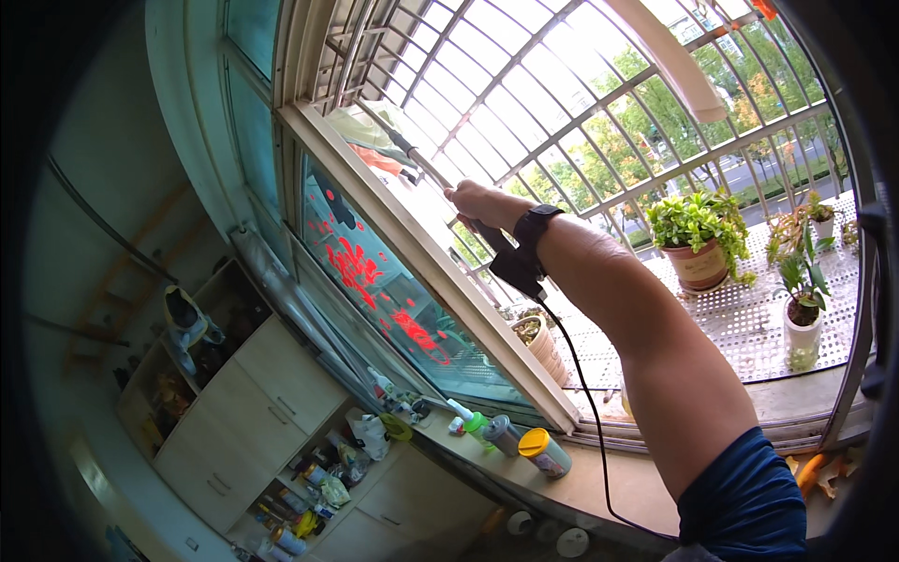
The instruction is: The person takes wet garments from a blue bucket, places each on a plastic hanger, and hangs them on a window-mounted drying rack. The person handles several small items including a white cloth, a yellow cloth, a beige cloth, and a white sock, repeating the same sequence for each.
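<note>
My right arm stretches out from the lower right through the open window. At its end my right hand (479, 203) is closed round a long thin pole (429, 167), which slants up to the left. The pole's far end reaches hanging laundry (367, 126), pale green and white with an orange piece below. A dark band (536, 225) and a small black device (518, 273) sit on my right wrist, with a black cable (585, 384) trailing from it down to the sill. My left hand is out of the picture.
Metal bars (562, 122) enclose the ledge outside. On its perforated sheet (674, 328) stand a leafy potted plant (700, 253), a white pot (803, 328) and a ribbed planter (541, 351). A yellow-lidded canister (545, 453), a grey one (503, 436) and a green bottle (477, 427) line the inner sill.
</note>
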The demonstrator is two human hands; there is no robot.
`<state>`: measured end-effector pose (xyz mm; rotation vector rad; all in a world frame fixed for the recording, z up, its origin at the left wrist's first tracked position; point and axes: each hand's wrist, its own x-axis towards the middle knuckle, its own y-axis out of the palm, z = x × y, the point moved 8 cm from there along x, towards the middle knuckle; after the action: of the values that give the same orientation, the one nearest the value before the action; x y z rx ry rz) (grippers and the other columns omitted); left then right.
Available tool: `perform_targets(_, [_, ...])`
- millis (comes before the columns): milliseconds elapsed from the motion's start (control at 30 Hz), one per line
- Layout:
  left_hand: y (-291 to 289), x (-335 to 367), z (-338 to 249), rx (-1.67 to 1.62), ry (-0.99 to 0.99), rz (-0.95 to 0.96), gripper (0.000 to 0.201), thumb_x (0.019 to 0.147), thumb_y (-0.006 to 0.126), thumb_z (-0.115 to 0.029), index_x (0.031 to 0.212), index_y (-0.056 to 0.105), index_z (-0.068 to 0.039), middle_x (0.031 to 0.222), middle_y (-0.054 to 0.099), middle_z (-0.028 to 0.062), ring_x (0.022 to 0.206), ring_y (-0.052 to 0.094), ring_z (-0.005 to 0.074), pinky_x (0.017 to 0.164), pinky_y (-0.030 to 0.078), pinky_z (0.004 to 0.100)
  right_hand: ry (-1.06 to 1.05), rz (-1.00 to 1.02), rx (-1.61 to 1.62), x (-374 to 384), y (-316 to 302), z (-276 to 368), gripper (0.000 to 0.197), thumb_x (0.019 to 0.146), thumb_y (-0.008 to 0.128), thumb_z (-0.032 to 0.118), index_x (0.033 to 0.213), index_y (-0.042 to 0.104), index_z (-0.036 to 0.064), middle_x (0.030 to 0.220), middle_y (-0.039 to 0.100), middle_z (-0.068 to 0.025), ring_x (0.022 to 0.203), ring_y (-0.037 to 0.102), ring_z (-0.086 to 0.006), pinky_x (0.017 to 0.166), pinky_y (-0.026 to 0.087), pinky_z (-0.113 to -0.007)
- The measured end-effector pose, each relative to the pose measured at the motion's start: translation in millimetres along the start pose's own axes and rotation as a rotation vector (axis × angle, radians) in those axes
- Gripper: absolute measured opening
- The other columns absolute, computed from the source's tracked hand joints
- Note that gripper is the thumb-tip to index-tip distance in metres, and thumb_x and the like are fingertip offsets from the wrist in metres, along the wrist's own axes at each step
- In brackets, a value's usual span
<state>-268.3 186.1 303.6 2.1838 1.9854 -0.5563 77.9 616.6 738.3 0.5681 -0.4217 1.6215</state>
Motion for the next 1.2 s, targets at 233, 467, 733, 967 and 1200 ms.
perform_targets(233, [16,5,-15,0.036,0.064,0.111,0.028,0.092,0.056,-0.009,0.12,0.056,-0.003,0.094,0.065,0.0062,0.065,0.058,0.0079,0.053,0.044,0.0181,0.037,-0.024,-0.074,-11,2,10,0.042,0.1,0.045,0.033,0.087,0.052,-0.006,0.058,0.05,-0.0087,0.042,0.048,-0.0185,0.037,0.039,-0.036])
perform_targets(467, [15,11,-31,0.226,0.143,0.261,0.03,0.091,0.06,-0.013,0.119,0.056,-0.004,0.091,0.065,0.0056,0.062,0.055,0.0076,0.053,0.044,0.0196,0.056,-0.051,-0.13,-61,-9,7,0.047,0.101,0.042,0.034,0.077,0.054,-0.0046,0.055,0.051,-0.0091,0.042,0.049,-0.0198,0.041,0.04,-0.038])
perform_targets(733, [38,52,-121,0.286,0.411,0.405,0.022,0.092,0.06,-0.016,0.106,0.061,0.001,0.08,0.064,0.0045,0.059,0.056,0.0072,0.051,0.043,0.0195,0.159,-0.136,-0.145,-252,-17,27,0.033,0.099,0.049,0.034,0.095,0.048,0.0008,0.059,0.047,-0.0029,0.042,0.046,-0.0116,0.037,0.039,-0.028])
perform_targets(967, [143,65,-171,0.02,0.444,0.66,0.025,0.094,0.059,-0.03,0.101,0.058,-0.007,0.082,0.061,0.0038,0.066,0.058,0.0117,0.055,0.045,0.0225,0.272,-0.341,-0.275,-528,24,23,0.02,0.098,0.051,0.023,0.094,0.051,0.0032,0.059,0.049,0.0001,0.039,0.044,-0.0079,0.035,0.037,-0.024])
perform_targets(1200, [245,41,-254,-0.465,0.529,0.984,0.039,0.093,0.057,-0.038,0.115,0.049,-0.007,0.094,0.064,0.0144,0.085,0.063,0.0271,0.077,0.051,0.0421,0.327,-0.503,-0.363,-807,92,-33,0.015,0.092,0.059,0.015,0.1,0.054,0.0037,0.063,0.047,0.0033,0.058,0.045,-0.0071,0.054,0.04,-0.024])
